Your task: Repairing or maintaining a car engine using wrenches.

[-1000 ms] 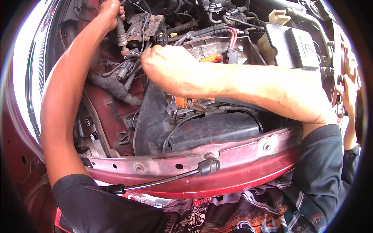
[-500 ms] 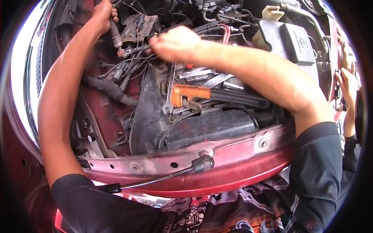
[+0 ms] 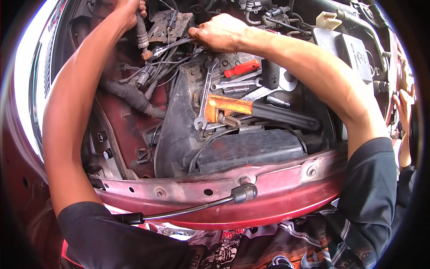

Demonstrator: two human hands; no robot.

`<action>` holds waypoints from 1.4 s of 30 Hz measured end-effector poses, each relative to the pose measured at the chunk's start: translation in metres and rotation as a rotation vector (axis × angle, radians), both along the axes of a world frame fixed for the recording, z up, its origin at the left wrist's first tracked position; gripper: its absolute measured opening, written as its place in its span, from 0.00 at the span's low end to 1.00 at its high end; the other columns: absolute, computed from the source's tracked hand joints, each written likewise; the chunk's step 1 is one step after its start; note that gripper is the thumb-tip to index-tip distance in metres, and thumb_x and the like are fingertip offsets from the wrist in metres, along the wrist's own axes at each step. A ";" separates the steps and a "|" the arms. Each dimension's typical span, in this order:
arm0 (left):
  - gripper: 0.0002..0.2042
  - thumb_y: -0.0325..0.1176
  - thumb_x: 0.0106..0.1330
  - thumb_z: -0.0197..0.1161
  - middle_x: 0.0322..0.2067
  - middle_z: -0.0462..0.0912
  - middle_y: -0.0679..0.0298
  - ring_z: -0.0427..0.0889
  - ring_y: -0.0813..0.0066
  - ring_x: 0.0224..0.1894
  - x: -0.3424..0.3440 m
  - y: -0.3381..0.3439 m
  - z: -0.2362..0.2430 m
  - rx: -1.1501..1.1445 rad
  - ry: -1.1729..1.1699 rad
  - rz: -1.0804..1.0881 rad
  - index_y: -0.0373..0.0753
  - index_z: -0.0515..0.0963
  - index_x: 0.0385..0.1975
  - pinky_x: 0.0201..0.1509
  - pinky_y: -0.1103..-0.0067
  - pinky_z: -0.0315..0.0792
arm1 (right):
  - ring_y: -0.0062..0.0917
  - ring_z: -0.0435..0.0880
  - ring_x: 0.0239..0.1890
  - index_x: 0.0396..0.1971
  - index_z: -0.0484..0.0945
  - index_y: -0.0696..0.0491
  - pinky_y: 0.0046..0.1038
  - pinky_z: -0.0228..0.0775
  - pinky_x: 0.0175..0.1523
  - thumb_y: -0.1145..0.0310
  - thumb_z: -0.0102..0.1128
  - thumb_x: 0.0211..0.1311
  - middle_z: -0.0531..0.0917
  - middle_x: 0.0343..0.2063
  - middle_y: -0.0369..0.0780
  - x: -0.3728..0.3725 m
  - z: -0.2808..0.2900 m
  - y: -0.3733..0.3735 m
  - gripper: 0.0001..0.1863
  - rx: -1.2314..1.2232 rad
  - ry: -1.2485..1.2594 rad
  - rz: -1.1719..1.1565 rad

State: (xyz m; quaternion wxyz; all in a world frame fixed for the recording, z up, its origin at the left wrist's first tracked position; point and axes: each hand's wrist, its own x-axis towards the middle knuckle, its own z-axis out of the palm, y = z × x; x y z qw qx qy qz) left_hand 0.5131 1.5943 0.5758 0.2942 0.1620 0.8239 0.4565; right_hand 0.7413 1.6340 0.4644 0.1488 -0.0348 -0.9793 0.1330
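My left hand is closed around the upper part of a ribbed dark hose at the far left of the engine bay. A rusty hex fitting ends that hose. My right hand grips a wrench, whose far end sits at the fitting. Loose wires and connectors hang just below. Nearer me, an open-end wrench, a red-handled screwdriver and an orange pipe wrench with a black handle lie on a black plastic cover.
A red front body panel crosses the near side, with a strut lying over it. Several more wrenches lie near a black box-shaped piece. At right stands a pale reservoir; another person's hand is at the far right.
My right hand has swung away from me and to the right with the wrench, uncovering the red-handled screwdriver. My left hand keeps its hold on the hose. The whole view has shifted slightly.
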 end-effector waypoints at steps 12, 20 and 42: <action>0.12 0.45 0.68 0.49 0.12 0.57 0.73 0.57 0.80 0.11 0.010 0.015 0.002 -0.001 0.040 0.054 0.45 0.66 0.28 0.15 0.78 0.59 | 0.44 0.84 0.30 0.32 0.74 0.61 0.42 0.77 0.32 0.71 0.48 0.57 0.82 0.23 0.52 0.030 0.022 -0.015 0.09 -0.128 -0.038 -0.047; 0.11 0.44 0.68 0.49 0.13 0.58 0.73 0.57 0.80 0.11 0.020 0.029 0.017 0.059 0.100 -0.025 0.46 0.65 0.27 0.16 0.78 0.58 | 0.47 0.84 0.30 0.34 0.71 0.68 0.42 0.77 0.34 0.73 0.54 0.56 0.81 0.24 0.54 0.039 0.049 -0.069 0.12 -0.416 -0.075 -0.071; 0.11 0.43 0.69 0.49 0.13 0.60 0.71 0.60 0.79 0.12 0.008 0.014 0.000 0.036 0.119 -0.004 0.43 0.69 0.32 0.15 0.78 0.60 | 0.46 0.77 0.52 0.41 0.76 0.66 0.39 0.69 0.55 0.57 0.50 0.65 0.79 0.44 0.57 0.014 0.091 -0.106 0.23 -1.171 -0.398 -0.307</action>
